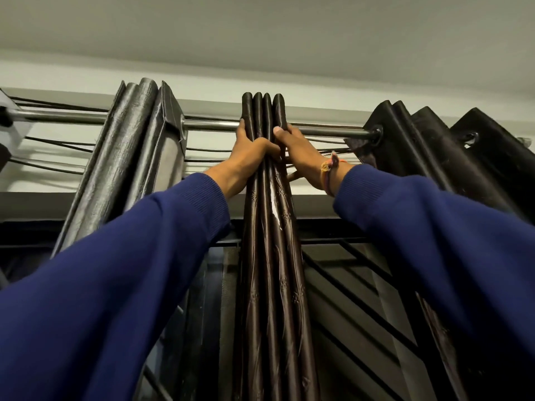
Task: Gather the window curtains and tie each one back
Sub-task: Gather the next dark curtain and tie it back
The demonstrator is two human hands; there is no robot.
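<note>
You are squeezing the dark brown satin middle curtain into tight pleats just under the long steel curtain rod, likely so it can be tied back. Your left hand and right hand are both clasping its folds. No writing is showing.
</note>
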